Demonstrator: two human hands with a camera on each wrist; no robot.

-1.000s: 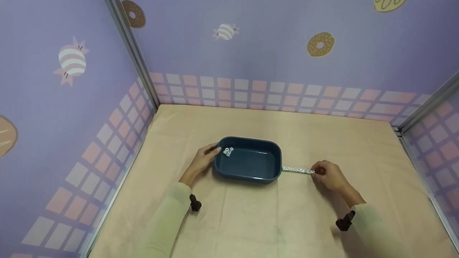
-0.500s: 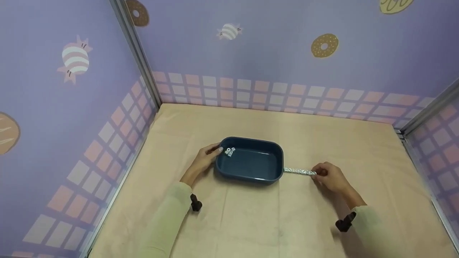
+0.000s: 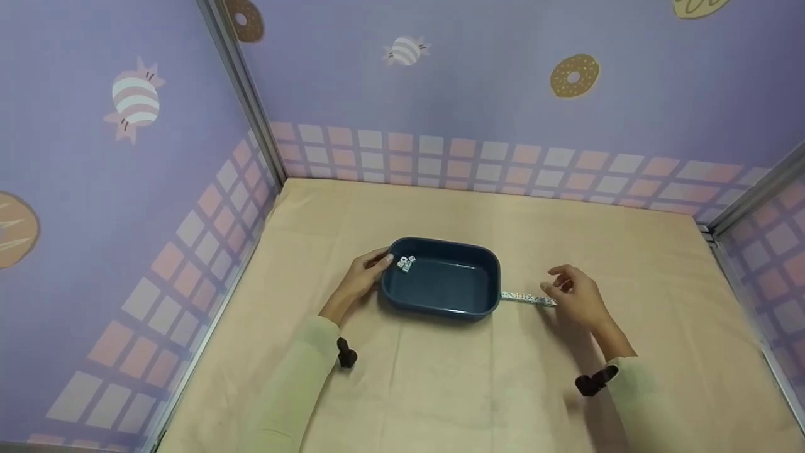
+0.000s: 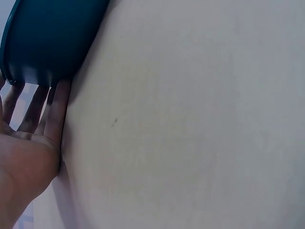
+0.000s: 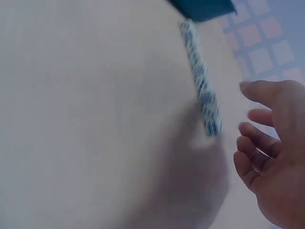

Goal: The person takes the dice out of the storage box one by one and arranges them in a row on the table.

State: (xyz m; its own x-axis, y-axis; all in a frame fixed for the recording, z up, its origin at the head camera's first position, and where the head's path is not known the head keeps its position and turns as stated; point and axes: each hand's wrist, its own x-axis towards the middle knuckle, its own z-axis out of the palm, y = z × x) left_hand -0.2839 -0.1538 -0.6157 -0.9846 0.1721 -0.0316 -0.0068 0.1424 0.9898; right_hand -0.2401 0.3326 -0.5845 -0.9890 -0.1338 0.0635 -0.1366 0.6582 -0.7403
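Note:
A dark blue rectangular dish (image 3: 449, 286) with rounded corners stands on the cloth in the head view. My left hand (image 3: 361, 277) grips its left end, thumb over the rim and fingers along the outer wall (image 4: 52, 43). Several small white dice (image 3: 405, 263) lie in the dish's upper left corner. From its right end a straight row of dice (image 3: 522, 297) extends rightward, patterned with dark pips. Just beyond the row's outer end, my right hand (image 3: 582, 299) hovers with loosely bent fingers and holds nothing. A gap separates its fingertips (image 5: 245, 88) from the row (image 5: 202, 83) in the right wrist view.
Beige cloth (image 3: 440, 390) covers the tabletop. Purple walls (image 3: 478, 82) printed with sweets and pink-and-white squares enclose it at the back and both sides. A dark wrist mount (image 3: 594, 380) sits on the right sleeve, another (image 3: 346, 353) on the left.
My right hand has let go of the outer end of the dice row and lifted slightly, its fingers spreading. The left hand keeps its grip on the dish. The head view has shifted a little.

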